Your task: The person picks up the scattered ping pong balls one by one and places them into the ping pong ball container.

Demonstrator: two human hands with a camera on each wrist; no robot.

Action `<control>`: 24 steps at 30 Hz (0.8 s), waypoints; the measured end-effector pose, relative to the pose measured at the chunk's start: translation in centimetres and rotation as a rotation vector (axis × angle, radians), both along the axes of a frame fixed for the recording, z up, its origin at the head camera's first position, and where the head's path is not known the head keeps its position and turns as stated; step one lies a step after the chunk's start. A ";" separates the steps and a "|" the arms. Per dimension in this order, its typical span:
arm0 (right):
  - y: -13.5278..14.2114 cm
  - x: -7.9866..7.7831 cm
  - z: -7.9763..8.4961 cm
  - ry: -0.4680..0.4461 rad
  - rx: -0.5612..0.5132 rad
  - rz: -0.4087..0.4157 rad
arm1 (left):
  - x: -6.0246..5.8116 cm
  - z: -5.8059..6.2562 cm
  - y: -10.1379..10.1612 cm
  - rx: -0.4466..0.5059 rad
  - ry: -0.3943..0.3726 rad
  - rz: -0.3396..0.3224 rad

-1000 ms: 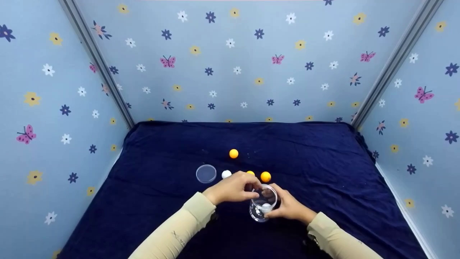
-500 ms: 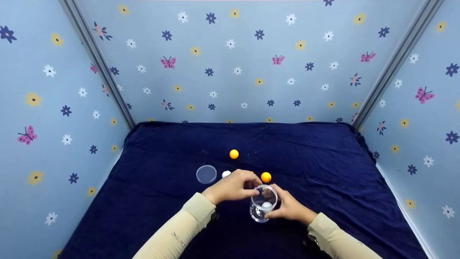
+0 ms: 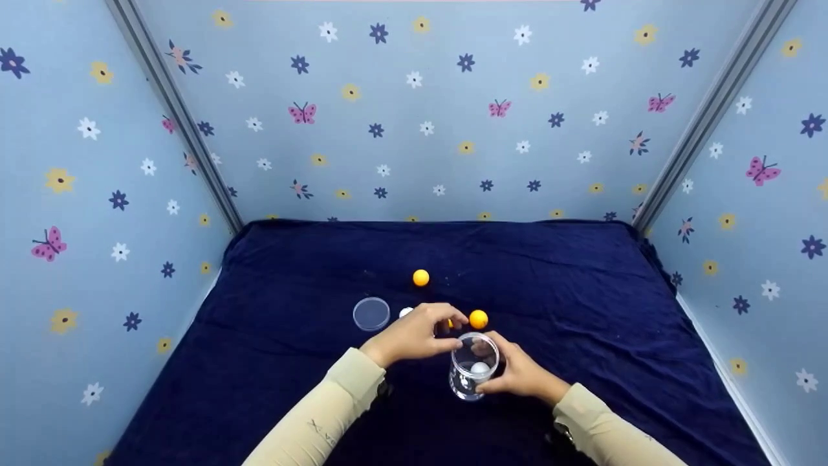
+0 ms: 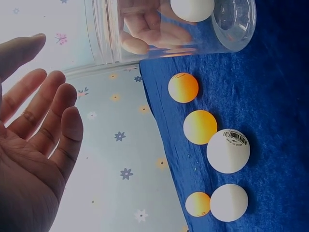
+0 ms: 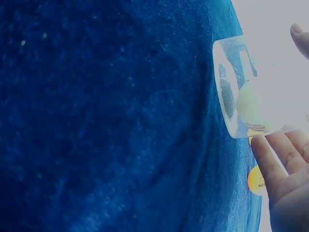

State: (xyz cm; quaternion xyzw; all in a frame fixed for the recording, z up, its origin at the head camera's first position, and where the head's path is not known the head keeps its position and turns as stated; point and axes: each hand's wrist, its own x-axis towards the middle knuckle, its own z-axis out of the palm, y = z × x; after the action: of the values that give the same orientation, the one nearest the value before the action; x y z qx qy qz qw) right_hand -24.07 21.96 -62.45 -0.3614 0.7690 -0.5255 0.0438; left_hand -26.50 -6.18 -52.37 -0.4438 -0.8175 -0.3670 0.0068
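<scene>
My right hand point(image 3: 522, 374) grips a clear plastic jar point(image 3: 460, 382) from its right side, fingers behind and thumb in front. A white ping-pong ball point(image 3: 480, 369) lies low inside the jar, which stands with its open mouth up. My left hand point(image 3: 411, 333) hovers at the left of the rim, thumb and fingers apart; its palm point(image 4: 29, 164) holds nothing in the left wrist view. Beyond it, an orange ping-pong ball point(image 3: 478, 319) rests on the cloth. Other white ping-pong balls point(image 4: 228, 151) and orange ones sit nearby, partly hidden by the left hand in the head view.
A clear round lid point(image 3: 371, 314) lies flat to the left of the balls. Farther back is a lone orange ball point(image 3: 421, 277). Dark blue cloth point(image 3: 569, 278) covers the table, with flower-patterned walls point(image 3: 414, 116) at the back and both sides.
My left hand has drawn slightly left from the jar's rim, its thumb and fingers spreading a little. The right hand and jar stay in place.
</scene>
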 end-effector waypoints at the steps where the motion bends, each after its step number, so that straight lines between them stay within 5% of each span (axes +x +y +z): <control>1: 0.0 0.0 0.0 0.002 0.001 0.001 | 0.0 0.0 0.0 0.003 0.004 0.005; 24: 0.2 -0.1 -0.4 -0.013 0.024 -0.017 | -0.7 -0.5 -1.0 0.019 -0.012 0.108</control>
State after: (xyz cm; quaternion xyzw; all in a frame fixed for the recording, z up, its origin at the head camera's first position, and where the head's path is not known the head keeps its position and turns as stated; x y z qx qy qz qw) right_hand -24.17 22.13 -62.88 -0.3507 0.7782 -0.5187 0.0486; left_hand -27.17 -7.19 -52.86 -0.3967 -0.8369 -0.3762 0.0260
